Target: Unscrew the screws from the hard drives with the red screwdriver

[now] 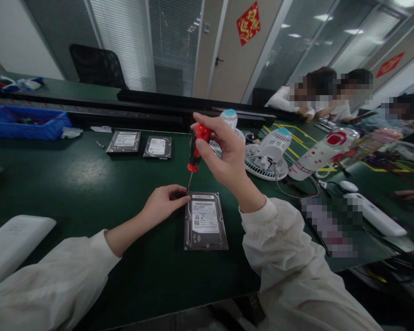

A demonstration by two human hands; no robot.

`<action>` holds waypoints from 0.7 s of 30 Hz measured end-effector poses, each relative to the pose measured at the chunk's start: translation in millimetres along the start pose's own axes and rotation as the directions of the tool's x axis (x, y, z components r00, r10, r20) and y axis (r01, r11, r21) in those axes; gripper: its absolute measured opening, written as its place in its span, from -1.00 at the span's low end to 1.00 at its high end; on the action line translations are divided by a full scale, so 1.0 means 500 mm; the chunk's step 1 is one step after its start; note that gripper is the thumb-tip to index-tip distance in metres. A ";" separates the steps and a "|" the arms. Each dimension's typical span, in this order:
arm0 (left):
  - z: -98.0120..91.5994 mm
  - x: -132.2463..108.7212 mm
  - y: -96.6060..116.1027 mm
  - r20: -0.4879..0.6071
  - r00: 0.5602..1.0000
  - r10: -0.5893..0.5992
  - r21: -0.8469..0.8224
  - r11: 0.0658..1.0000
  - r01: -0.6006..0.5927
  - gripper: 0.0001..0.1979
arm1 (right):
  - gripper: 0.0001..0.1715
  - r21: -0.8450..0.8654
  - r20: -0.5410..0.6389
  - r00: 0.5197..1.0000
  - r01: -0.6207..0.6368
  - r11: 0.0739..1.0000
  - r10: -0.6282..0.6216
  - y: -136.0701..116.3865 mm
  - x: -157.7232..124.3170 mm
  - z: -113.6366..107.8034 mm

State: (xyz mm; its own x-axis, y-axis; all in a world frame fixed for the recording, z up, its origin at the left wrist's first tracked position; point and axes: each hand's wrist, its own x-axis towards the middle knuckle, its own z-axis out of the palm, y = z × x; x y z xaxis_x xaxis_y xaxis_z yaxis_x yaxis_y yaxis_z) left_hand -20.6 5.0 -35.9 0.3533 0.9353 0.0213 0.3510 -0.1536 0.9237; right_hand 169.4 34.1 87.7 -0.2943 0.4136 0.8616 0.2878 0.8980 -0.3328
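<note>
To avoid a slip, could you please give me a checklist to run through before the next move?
1. Screwdriver gripped in right hand: ok.
2. Tip at the drive's far-left corner: ok.
3. Tip seated in a screw: cannot tell, too small to see.
4. Left hand at that same corner: ok.
5. Drive flat on the table, label up: ok.

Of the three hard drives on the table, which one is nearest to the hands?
The front hard drive, with the screwdriver and left hand at its far left corner; the other two drives lie farther back.
</note>
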 end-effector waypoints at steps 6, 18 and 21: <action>0.000 0.002 -0.009 0.000 1.000 0.001 0.008 1.000 -0.001 -0.55 | -0.55 -0.010 -0.004 1.000 0.028 1.000 -0.028 0.000 0.003 -0.007; 0.003 0.002 -0.011 -0.015 1.000 0.014 0.012 1.000 -0.014 -0.56 | -0.43 -0.045 0.054 0.999 0.003 0.999 -0.001 0.005 -0.001 -0.002; 0.002 0.002 -0.010 -0.016 1.000 0.016 0.014 1.000 -0.016 -0.56 | -0.43 -0.015 0.048 0.999 -0.013 1.000 0.014 0.002 -0.003 -0.001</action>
State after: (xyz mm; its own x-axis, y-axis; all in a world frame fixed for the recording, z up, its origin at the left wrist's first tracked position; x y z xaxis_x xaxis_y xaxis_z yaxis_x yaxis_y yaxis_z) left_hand -21.2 6.5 -41.0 0.3450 0.9376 0.0425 0.3571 -0.1730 0.9179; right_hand 170.4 34.5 86.1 -0.3337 0.4330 0.8374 0.3056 0.8900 -0.3384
